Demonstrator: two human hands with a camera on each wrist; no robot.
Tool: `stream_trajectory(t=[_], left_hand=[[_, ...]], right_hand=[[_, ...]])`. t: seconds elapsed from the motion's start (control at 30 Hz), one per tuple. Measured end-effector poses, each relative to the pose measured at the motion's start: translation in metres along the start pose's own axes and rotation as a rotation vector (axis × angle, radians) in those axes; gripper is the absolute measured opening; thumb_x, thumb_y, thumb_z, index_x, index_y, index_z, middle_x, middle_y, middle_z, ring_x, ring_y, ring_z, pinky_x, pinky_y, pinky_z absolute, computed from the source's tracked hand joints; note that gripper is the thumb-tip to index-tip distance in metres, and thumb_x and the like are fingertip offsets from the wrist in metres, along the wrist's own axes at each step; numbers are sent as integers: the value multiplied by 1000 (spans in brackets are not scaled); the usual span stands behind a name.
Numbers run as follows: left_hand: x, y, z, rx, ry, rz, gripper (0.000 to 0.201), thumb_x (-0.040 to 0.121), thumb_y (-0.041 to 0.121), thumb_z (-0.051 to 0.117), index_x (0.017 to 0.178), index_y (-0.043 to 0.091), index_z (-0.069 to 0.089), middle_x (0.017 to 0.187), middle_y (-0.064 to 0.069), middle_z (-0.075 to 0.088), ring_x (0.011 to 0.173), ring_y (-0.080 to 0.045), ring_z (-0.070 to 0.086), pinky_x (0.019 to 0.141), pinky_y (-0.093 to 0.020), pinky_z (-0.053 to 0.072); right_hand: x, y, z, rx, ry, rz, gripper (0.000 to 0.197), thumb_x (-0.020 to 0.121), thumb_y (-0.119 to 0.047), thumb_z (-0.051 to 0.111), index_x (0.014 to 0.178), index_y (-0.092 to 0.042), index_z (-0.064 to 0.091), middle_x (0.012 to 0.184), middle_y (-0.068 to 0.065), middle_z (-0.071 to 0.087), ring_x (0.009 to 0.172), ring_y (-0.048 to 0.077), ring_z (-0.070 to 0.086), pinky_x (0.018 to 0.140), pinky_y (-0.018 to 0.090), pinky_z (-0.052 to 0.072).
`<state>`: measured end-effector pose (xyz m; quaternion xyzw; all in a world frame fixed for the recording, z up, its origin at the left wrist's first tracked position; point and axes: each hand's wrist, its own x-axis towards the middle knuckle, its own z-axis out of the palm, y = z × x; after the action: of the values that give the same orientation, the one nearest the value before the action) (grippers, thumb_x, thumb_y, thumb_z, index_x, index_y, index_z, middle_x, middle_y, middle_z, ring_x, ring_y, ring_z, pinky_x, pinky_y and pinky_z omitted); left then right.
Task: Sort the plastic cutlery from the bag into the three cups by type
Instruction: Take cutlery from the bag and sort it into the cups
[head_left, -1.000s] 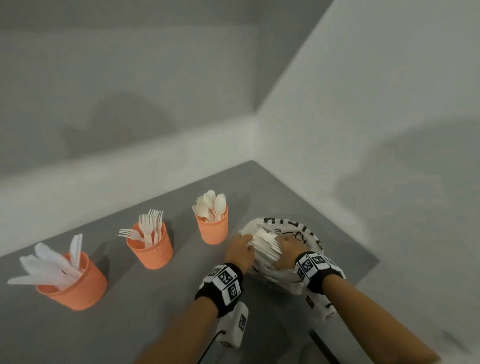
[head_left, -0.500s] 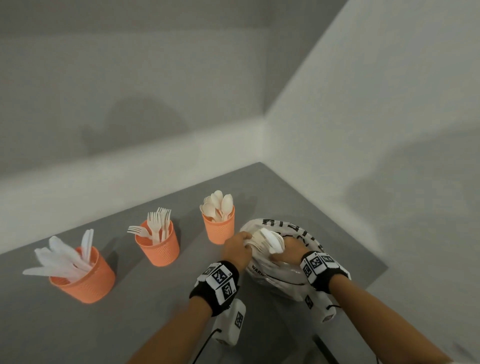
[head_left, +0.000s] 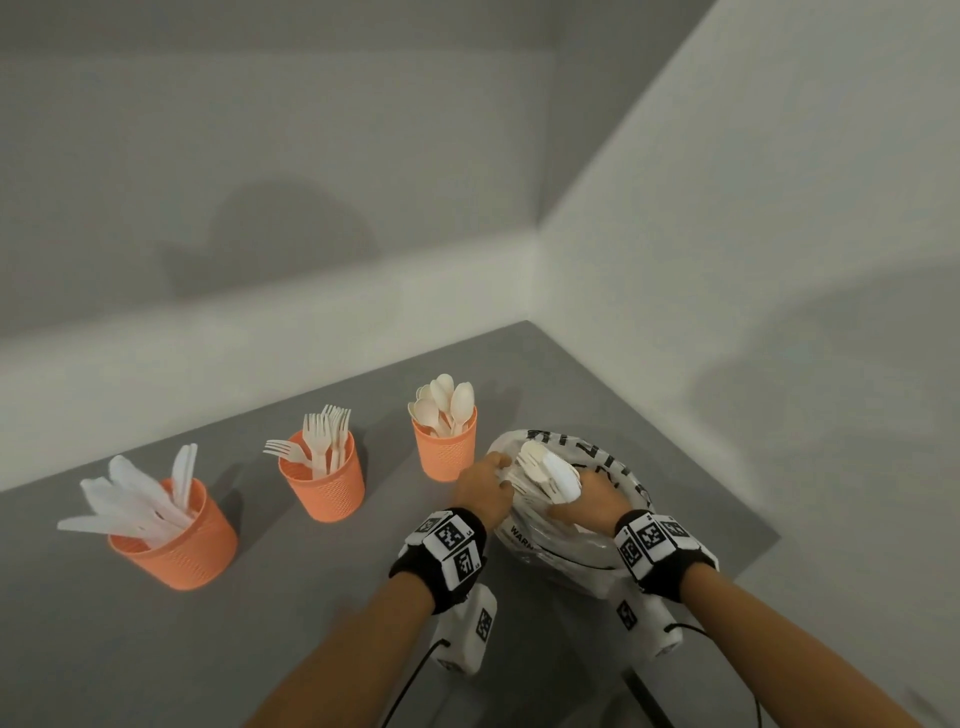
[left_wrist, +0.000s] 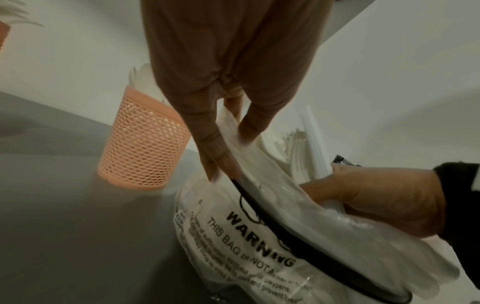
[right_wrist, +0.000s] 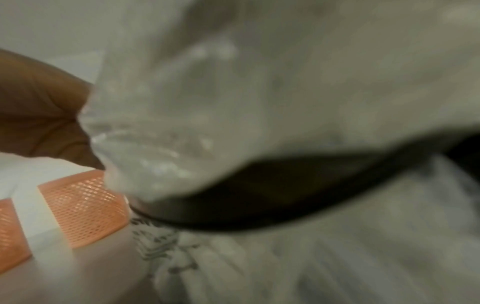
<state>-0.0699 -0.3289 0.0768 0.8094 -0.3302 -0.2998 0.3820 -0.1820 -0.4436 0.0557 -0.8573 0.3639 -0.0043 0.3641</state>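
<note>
A clear plastic bag (head_left: 566, 540) with black print lies at the table's right corner. My left hand (head_left: 485, 486) pinches the bag's rim (left_wrist: 241, 156) between thumb and fingers. My right hand (head_left: 589, 501) grips a bundle of white cutlery (head_left: 548, 470) sticking up out of the bag's mouth; forks and a knife show in it. Three orange mesh cups stand in a row: one with knives (head_left: 174, 540) on the left, one with forks (head_left: 324, 478) in the middle, one with spoons (head_left: 445, 447) beside the bag. The right wrist view is blurred bag plastic (right_wrist: 259, 102).
The grey table (head_left: 260, 623) fills a corner between two white walls (head_left: 727, 260). Its right edge (head_left: 758, 545) runs close behind the bag. White wrist-camera housings (head_left: 470, 631) hang below both forearms, with cables trailing.
My right hand has lifted the cutlery bundle a little higher out of the bag. The left hand keeps hold of the rim. The head view has shifted slightly.
</note>
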Motion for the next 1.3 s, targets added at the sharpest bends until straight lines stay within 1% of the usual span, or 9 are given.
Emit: stream_trajectory(t=[0.13, 0.23, 0.4, 0.63, 0.7, 0.93, 1.07, 1.17, 1.3], left_hand=[[-4, 0, -9, -115, -64, -16, 32, 95, 8, 39, 124, 9, 53, 117, -8, 54, 106, -29, 56, 94, -41, 50], [-9, -5, -17, -227, 22, 33, 26, 96, 10, 41, 110, 6, 62, 121, -12, 61, 114, -26, 55, 102, -38, 42], [-23, -16, -42, -714, 90, -191, 20, 92, 14, 42, 75, 16, 53, 80, -8, 56, 72, -19, 52, 66, -26, 42], [-55, -49, -69, -1219, 28, -379, 54, 99, 44, 22, 100, 3, 57, 77, -11, 66, 64, -18, 65, 59, -28, 56], [-64, -52, -81, -1225, 32, -347, 56, 99, 46, 20, 111, 5, 56, 74, -5, 71, 62, -14, 68, 56, -24, 55], [-105, -82, -119, -836, -37, -479, 91, 73, 84, 11, 140, 28, 35, 144, -9, 38, 100, -35, 60, 80, -39, 50], [-114, -93, -134, -619, 187, -427, 75, 79, 77, 27, 137, 31, 36, 132, 0, 45, 106, -25, 55, 83, -35, 47], [-110, -100, -142, -712, 350, -257, 70, 72, 65, 59, 119, 15, 51, 99, 4, 62, 91, -13, 59, 91, -35, 46], [-104, -106, -148, -763, 556, -206, 56, 70, 37, 76, 113, 5, 61, 108, -13, 69, 101, -26, 65, 94, -41, 51]], right_hand=[[-5, -14, -5, 317, 134, -6, 16, 78, -7, 67, 82, -16, 55, 66, 1, 56, 56, 12, 53, 61, 29, 48], [-6, -43, -14, 554, 246, -50, 21, 81, -3, 65, 72, -17, 53, 61, 1, 52, 41, 1, 49, 46, 15, 43], [-3, -105, -14, 891, 247, -114, 20, 84, 0, 62, 74, -16, 57, 67, 0, 55, 56, 10, 52, 49, 16, 46], [-7, -173, 56, 1013, 86, -173, 13, 81, 0, 64, 75, -11, 58, 50, -1, 54, 46, 14, 51, 55, 28, 46], [-9, -183, 81, 971, 69, -170, 9, 77, -1, 65, 79, -8, 60, 54, -3, 58, 53, 12, 57, 62, 29, 49], [-10, -207, 139, 789, 76, -180, 15, 81, -7, 60, 94, -14, 58, 82, -2, 62, 79, 21, 60, 74, 28, 47], [-10, -212, 165, 579, 65, -301, 55, 78, -37, 53, 127, -13, 49, 106, 5, 63, 88, 17, 60, 73, 21, 44], [-20, -214, 177, 484, -80, -349, 34, 87, -27, 54, 117, -12, 56, 102, 7, 63, 101, 26, 62, 82, 30, 47], [-33, -217, 194, 446, -213, -452, 29, 82, -44, 54, 100, -23, 56, 94, 3, 67, 89, 17, 64, 80, 34, 53]])
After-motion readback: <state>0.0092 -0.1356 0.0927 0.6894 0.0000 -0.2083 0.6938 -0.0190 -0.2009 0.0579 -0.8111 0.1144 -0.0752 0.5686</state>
